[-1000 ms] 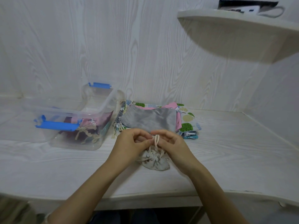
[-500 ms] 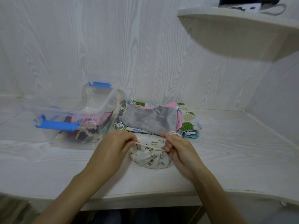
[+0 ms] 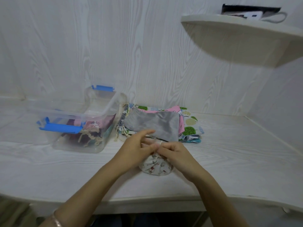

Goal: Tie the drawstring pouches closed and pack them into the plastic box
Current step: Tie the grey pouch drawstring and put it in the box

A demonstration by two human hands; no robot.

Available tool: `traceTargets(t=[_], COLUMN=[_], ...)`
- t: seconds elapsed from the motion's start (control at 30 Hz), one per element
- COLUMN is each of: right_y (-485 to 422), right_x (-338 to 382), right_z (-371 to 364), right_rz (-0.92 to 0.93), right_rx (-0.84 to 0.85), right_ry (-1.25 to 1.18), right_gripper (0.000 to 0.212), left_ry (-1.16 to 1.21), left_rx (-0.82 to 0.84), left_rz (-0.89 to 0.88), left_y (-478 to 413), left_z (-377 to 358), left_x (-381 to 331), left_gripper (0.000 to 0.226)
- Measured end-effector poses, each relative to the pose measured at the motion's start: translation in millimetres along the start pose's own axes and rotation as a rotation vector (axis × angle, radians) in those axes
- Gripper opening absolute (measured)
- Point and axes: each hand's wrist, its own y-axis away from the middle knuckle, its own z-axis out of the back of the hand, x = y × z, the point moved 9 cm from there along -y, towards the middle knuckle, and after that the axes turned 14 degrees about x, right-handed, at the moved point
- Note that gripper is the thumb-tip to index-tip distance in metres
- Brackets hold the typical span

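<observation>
After pulling apart, the left hand (image 3: 137,146) and right hand (image 3: 175,153) now meet over the white pouch's (image 3: 155,168) cinched neck, curled fingers pinching the drawstring (image 3: 160,142), probably finishing its knot.

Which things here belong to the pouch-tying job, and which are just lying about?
Job: printed pouch on the table, its drawstring pinched by left hand and right hand; stack of untied pouches; plastic box holding tied pouches.
Lying about: wall shelf; dark item on it.
</observation>
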Motion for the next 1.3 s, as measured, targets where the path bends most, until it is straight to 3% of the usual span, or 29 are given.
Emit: traceTargets(t=[0.1,0.23,0.3,0.5,0.57,0.63,0.73,0.93,1.17,1.3], right_y=[2,2,1,6,6,5,2,4,13,18], right_x=[-9,-14,-12,-12,-12,-8,-4,-10,3,17], right_z=[11,6,3,13,8,2,-4,-2,1,2], right_rz=[0.027,0.024,0.037,0.024,0.027,0.059,0.096,0.085,0.152,0.172], right_rx=[-0.096,-0.097,-0.085,-0.166,-0.130,-0.102,-0.060,-0.008,-0.266,-0.390], right_ry=[-0.122,-0.196,-0.199,-0.210,-0.193,-0.167,-0.188,-0.246,0.094,0.440], right_gripper=[0.024,0.020,0.023,0.024,0.021,0.019,0.010,0.026,0.015,0.016], left_ry=[0.099,0.082,-0.029,-0.403,-0.644,-0.736,-0.399,-0.046,-0.202,-0.258], left_rx=[0.091,0.166,0.167,-0.048,-0.051,-0.029,0.084,0.170,0.090,0.042], left_rz=[-0.022,0.046,0.065,0.084,0.123,0.102,0.023,0.034,0.087,0.083], left_y=[4,5,5,20,24,23,14,5,4,6], left_z=[-7,-8,-6,24,27,22,5,-3,-4,-3], left_x=[5,12,13,2,-2,-8,-10,6,14,9], left_gripper=[0.033,0.016,0.012,0.009,0.013,0.018,0.015,0.008,0.011,0.014])
